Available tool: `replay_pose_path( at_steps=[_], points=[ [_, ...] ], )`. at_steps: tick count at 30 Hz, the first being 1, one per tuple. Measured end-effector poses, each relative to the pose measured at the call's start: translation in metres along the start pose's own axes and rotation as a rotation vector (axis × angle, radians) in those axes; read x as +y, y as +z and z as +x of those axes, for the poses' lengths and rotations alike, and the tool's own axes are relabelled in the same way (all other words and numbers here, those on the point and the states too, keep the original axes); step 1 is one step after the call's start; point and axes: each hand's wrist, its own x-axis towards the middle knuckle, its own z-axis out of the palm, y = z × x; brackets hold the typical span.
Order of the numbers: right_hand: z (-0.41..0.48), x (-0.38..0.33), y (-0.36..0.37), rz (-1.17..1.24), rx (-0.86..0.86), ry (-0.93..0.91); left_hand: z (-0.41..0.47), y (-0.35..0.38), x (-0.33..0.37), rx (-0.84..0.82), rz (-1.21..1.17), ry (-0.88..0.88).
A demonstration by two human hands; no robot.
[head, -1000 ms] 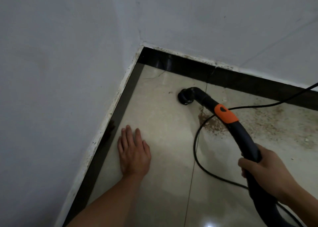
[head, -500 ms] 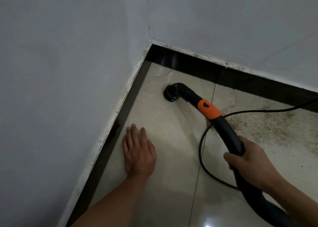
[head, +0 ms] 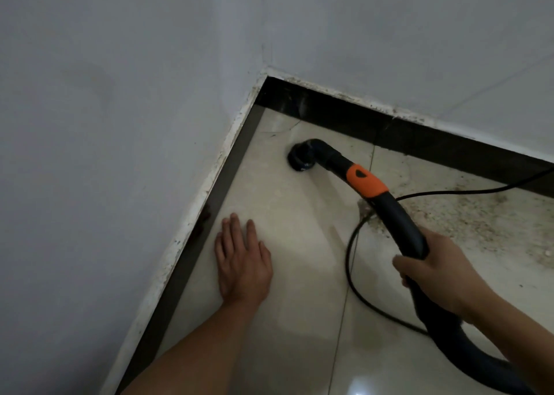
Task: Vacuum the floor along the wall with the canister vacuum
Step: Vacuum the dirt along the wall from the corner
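Your right hand (head: 437, 270) grips the black vacuum hose (head: 401, 224), which curves up past an orange collar (head: 366, 182) to a round black nozzle (head: 299, 158) pressed on the pale floor tile (head: 287, 215) near the corner's dark skirting (head: 344, 119). Your left hand (head: 242, 260) lies flat, fingers straight, on the tile beside the wall (head: 120, 125). Gritty dirt (head: 479, 218) spreads right of the hose, crossed by a thin black cable (head: 350, 263).

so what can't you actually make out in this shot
1. Canister: out of the head view; the hose leaves by the bottom edge.
2. Nozzle mouth: faces the floor, hidden by its own head.
3. Power cord: runs off the right edge.
4. Fingertips of the right hand: curled behind the hose.
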Motion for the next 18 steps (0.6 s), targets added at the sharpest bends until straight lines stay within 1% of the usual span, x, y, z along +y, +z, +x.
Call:
replay_pose_path(
  at_steps=[3,5,8,11,14,16,18],
  points=[
    [-0.037,0.027,-0.004,-0.083,-0.123,0.051,0.0,-0.001,-0.001,-0.01,-0.009,0.012],
    [-0.055,0.037,0.002,-0.087,-0.139,0.05,-0.002,-0.001,-0.003,-0.025,-0.001,0.019],
    [-0.073,0.045,0.019,-0.095,-0.017,0.045,-0.002,-0.001,-0.003,-0.016,-0.015,0.016],
    [-0.094,0.058,0.034,-0.157,0.052,0.066,-0.006,-0.002,-0.005,-0.022,-0.022,0.017],
    [-0.11,0.077,0.037,-0.172,0.178,0.143,-0.007,-0.005,-0.001,-0.032,-0.025,0.03],
    [-0.102,0.079,0.034,-0.187,0.231,0.159,-0.004,-0.005,0.012,-0.08,-0.032,-0.017],
    [-0.082,0.072,0.03,-0.186,0.266,0.136,-0.004,-0.004,0.025,-0.115,-0.065,-0.085]
  ],
)
